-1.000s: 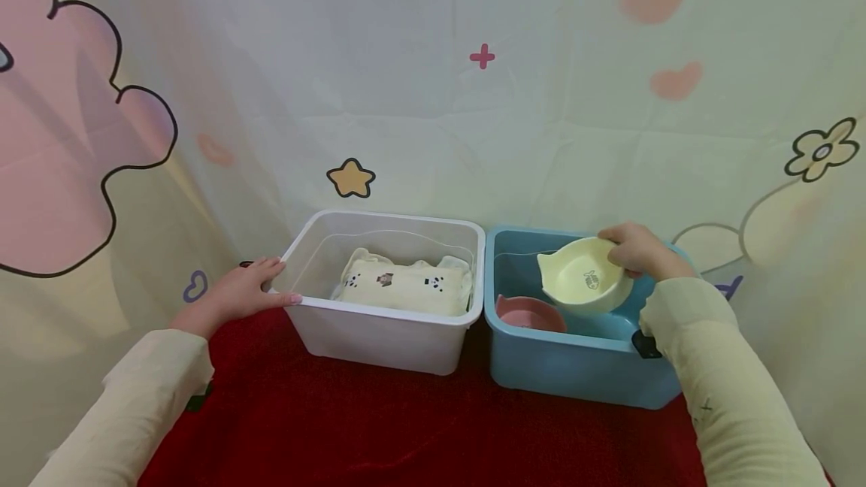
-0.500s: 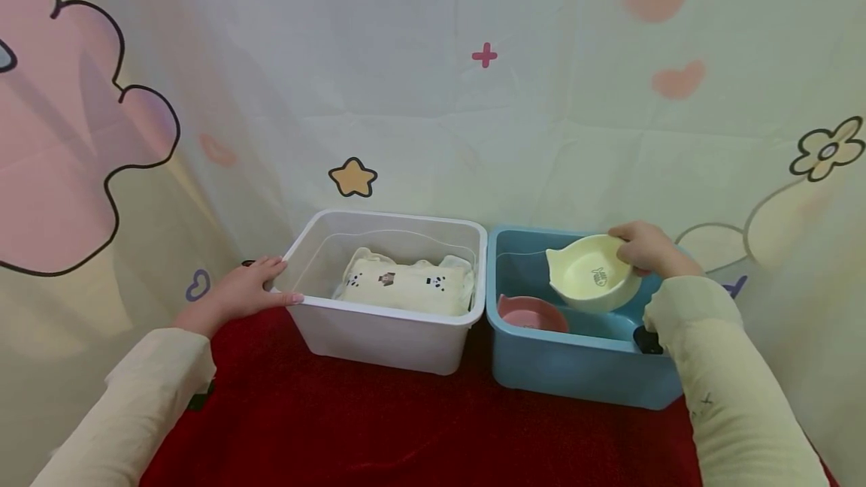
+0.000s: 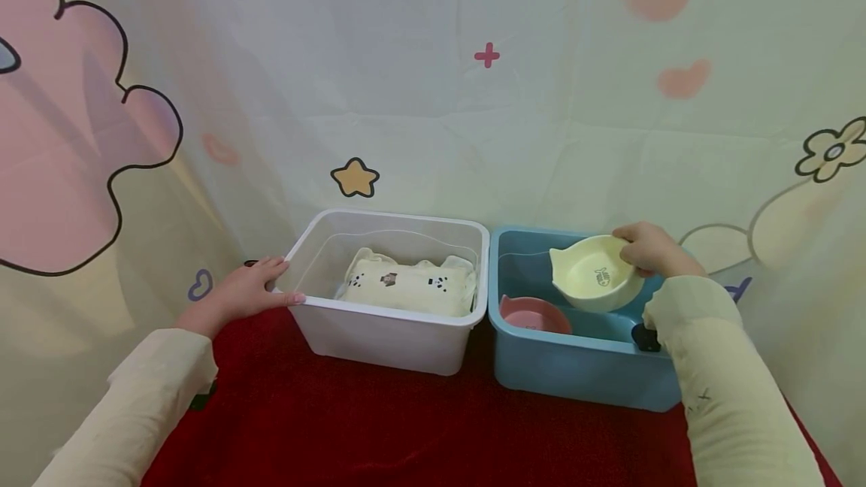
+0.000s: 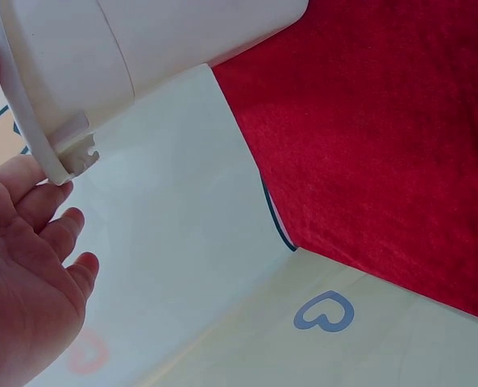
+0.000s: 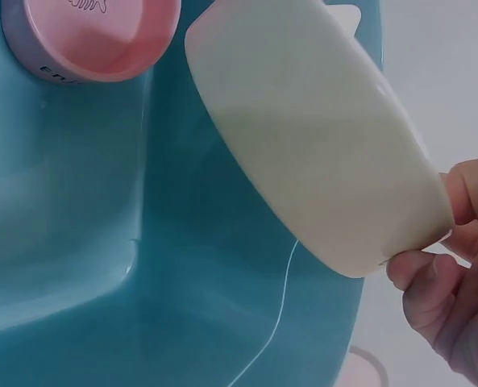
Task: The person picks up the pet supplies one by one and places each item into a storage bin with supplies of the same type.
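Note:
A pale yellow cat-ear bowl [image 3: 588,276] with a fish print inside is tilted over the blue bin [image 3: 575,374]. My right hand [image 3: 652,248] pinches its right rim between thumb and fingers; the right wrist view shows the bowl's smooth underside [image 5: 311,137]. Below and to the left, a pink cat-ear bowl [image 3: 534,316] sits inside the blue bin. My left hand [image 3: 246,289] rests spread on the left front corner of the white bin [image 3: 386,340]. In the left wrist view, the bin's rim [image 4: 25,113] passes between its thumb and fingers.
Inside the white bin lies a cream, pillow-like cloth item [image 3: 406,285] with small animal prints. Both bins stand side by side on a red cloth [image 3: 406,427]. Behind them hangs a printed pale curtain [image 3: 406,96].
My right hand has shifted the yellow bowl slightly to the right over the blue bin, mostly in the first half second. The left hand stays at the white bin's corner.

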A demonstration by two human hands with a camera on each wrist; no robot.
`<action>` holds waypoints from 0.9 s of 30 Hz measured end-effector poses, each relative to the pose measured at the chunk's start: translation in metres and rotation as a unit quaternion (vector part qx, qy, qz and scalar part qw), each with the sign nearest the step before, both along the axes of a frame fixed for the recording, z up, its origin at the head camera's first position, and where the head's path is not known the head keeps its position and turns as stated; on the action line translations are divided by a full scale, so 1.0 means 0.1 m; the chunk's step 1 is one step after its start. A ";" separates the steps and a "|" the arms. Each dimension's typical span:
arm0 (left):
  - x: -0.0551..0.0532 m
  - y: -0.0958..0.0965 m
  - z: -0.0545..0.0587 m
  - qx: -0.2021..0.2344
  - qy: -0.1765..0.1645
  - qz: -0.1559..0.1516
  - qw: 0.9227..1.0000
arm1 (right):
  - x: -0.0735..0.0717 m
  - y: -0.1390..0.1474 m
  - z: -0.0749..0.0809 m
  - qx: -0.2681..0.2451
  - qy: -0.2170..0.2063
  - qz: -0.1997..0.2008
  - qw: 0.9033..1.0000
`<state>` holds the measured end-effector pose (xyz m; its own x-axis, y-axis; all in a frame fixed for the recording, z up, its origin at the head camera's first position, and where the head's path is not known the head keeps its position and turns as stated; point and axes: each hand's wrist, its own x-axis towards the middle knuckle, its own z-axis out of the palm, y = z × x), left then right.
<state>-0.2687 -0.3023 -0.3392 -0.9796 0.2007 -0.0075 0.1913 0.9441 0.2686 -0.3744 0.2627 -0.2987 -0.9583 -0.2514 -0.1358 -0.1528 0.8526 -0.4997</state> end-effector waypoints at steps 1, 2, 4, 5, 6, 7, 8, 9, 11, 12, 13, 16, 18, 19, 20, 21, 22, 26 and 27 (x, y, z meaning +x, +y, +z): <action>0.00 0.00 0.00 0.001 0.000 -0.001 1.000 | 0.00 0.00 0.00 -0.001 -0.003 -0.002 1.000; 0.01 0.00 0.01 0.001 0.001 -0.001 1.000 | 0.00 0.01 0.00 -0.002 -0.005 -0.003 1.000; 0.01 0.00 0.01 0.002 0.002 -0.002 1.000 | 0.00 0.01 -0.01 -0.004 -0.008 -0.003 1.000; 0.01 0.01 0.01 0.001 0.003 -0.002 1.000 | 0.00 0.02 -0.01 -0.005 -0.009 -0.004 1.000; 0.01 0.01 0.01 0.000 0.003 -0.003 1.000 | 0.00 0.02 -0.01 -0.006 -0.010 -0.004 1.000; 0.01 0.01 0.01 0.000 0.004 -0.004 1.000 | 0.00 0.02 -0.01 -0.007 -0.011 -0.005 1.000; 0.01 0.00 0.01 -0.001 0.004 -0.004 1.000 | 0.00 0.02 -0.01 -0.008 -0.011 -0.005 1.000; 0.01 0.00 0.01 -0.003 0.005 -0.004 1.000 | 0.00 0.02 -0.01 -0.008 -0.011 -0.006 1.000; 0.01 0.00 0.01 -0.003 0.005 -0.004 1.000 | 0.01 0.02 -0.01 -0.008 -0.012 -0.008 1.000; 0.01 0.00 0.01 -0.004 0.005 -0.004 1.000 | 0.01 0.02 -0.01 -0.008 -0.012 -0.008 1.000; 0.01 -0.01 0.01 -0.003 0.005 -0.003 1.000 | 0.01 0.02 -0.01 -0.007 -0.013 -0.009 1.000; 0.00 -0.01 0.00 -0.001 0.003 -0.001 1.000 | 0.01 0.02 -0.02 -0.003 -0.015 -0.011 1.000; -0.02 -0.02 -0.01 -0.001 0.002 0.001 1.000 | 0.01 0.02 -0.02 0.001 -0.020 -0.012 1.000; -0.02 -0.02 -0.02 -0.001 0.001 0.002 1.000 | 0.01 0.02 -0.02 0.003 -0.022 -0.013 1.000; -0.02 -0.02 -0.02 0.000 0.000 0.003 1.000 | 0.01 0.02 -0.03 0.004 -0.024 -0.013 1.000; -0.02 -0.03 -0.03 -0.001 0.000 0.003 1.000 | 0.01 0.02 -0.03 0.006 -0.025 -0.013 1.000; -0.03 -0.03 -0.03 -0.001 -0.001 0.005 1.000 | 0.01 0.02 -0.03 0.008 -0.026 -0.014 1.000; -0.02 -0.03 -0.03 0.002 -0.004 0.005 1.000 | 0.01 0.03 -0.05 0.019 -0.025 -0.013 0.999; -0.02 -0.03 -0.03 0.003 -0.005 0.004 1.000 | 0.00 0.03 -0.05 0.021 -0.024 -0.012 0.999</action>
<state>-0.2705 -0.3049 -0.3421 -0.9812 0.1925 -0.0163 0.1806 0.9440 0.2762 -0.3740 0.2660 -0.3035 -0.9562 -0.2216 -0.1911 -0.1094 0.8764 -0.4689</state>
